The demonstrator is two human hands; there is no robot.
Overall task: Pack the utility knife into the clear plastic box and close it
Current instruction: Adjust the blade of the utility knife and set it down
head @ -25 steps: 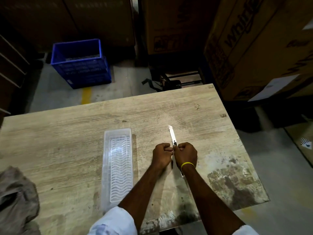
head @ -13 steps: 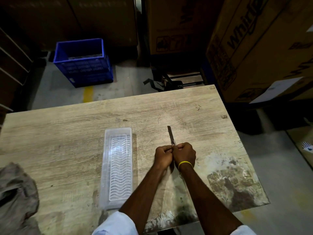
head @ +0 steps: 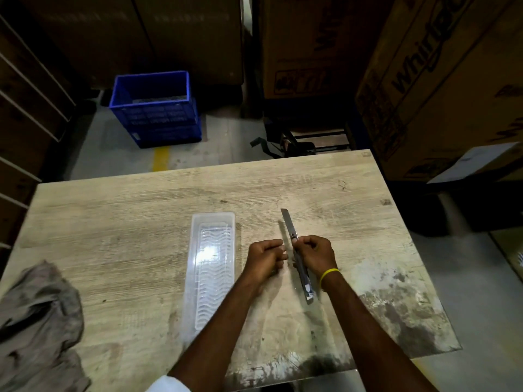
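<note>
Right grip (head: 312, 254) closed around utility knife (head: 298, 257) above worktop (head: 127, 222), blade extended; left grip (head: 266, 257) curled, empty. Stiff, light, sharp: hold by handle. Clear plastic box (head: 212, 267) just left.

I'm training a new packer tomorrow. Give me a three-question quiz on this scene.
1. True or false: the utility knife lies inside the clear plastic box.
2. Which hand grips the knife: A left, B right?
3. Fill in: a yellow ____ circles the right wrist.

Key: 1 false, the right hand holds it beside the box, blade extended. 2 B; the left hand is a fist alongside. 3 band.
</note>
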